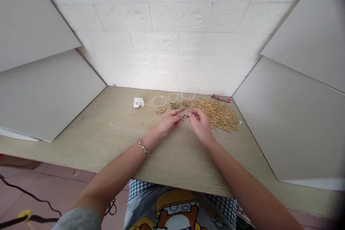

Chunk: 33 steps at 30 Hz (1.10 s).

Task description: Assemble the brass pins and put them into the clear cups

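Observation:
My left hand [169, 121] and my right hand [199, 123] meet over the wooden table [118, 140], fingertips together around a thin brass-coloured pin [186, 114]. The left hand's fingers are stretched forward and pinch one end; a bracelet [143, 147] sits on that wrist. The right hand's fingers curl in a pinch on the other end. A heap of the same golden pins [218, 114] lies just right of the hands. Three small clear cups [174, 101] with small golden parts stand just beyond the fingertips.
A crumpled white paper [138, 102] lies left of the cups. A red pen [221, 98] rests by the back wall. White panels [291, 115] flank both sides of the table. Black cables [24, 201] run on the floor at the lower left.

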### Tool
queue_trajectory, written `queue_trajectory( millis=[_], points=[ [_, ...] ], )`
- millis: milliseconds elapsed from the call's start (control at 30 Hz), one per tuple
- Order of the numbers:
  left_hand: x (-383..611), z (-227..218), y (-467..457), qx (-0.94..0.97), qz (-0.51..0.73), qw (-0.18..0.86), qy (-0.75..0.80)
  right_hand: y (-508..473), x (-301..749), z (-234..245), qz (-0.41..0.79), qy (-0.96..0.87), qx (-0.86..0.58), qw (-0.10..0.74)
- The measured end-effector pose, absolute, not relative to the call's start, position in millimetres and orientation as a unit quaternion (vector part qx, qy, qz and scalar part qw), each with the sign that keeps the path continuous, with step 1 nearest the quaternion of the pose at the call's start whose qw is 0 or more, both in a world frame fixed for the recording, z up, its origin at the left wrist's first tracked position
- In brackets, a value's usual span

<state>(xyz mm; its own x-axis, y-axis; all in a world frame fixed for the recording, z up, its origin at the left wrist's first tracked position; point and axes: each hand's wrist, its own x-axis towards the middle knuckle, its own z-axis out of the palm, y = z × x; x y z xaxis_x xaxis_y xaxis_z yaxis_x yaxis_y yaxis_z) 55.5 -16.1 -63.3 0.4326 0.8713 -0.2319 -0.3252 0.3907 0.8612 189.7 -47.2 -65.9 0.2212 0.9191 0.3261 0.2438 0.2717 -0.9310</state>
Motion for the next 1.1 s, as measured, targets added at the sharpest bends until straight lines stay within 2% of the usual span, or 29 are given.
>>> queue_trajectory(
  millis=[100,233,500,633,733,867,1100],
  points=[
    [55.5,-63.4,-15.9,0.446,0.401,0.712,0.364,-42.3,191.5,-67.3,0.402,-0.475,-0.508,0.596],
    [56.3,-61.9,-15.7,0.513,0.395,0.67,0.364,-38.9,193.2,-67.6,0.485,-0.418,-0.477,0.602],
    [55.2,-63.2,-14.7,0.635,0.397,0.551,0.368,-42.0,193.2,-67.3,0.551,-0.38,-0.462,0.582],
    [54.1,-60.9,-16.5,0.713,0.369,0.446,0.396,-41.8,192.1,-65.3,0.578,-0.34,-0.438,0.599],
    [54.0,-56.6,-18.3,0.745,0.333,0.413,0.405,-41.8,192.0,-63.7,0.594,-0.308,-0.417,0.615],
    [54.2,-55.1,-16.8,0.742,0.315,0.443,0.392,-42.5,193.3,-63.7,0.613,-0.288,-0.394,0.622],
    [49.7,-67.8,-5.3,0.639,0.326,0.591,0.368,-44.6,193.1,-62.7,0.631,-0.302,-0.388,0.599]
  ],
)
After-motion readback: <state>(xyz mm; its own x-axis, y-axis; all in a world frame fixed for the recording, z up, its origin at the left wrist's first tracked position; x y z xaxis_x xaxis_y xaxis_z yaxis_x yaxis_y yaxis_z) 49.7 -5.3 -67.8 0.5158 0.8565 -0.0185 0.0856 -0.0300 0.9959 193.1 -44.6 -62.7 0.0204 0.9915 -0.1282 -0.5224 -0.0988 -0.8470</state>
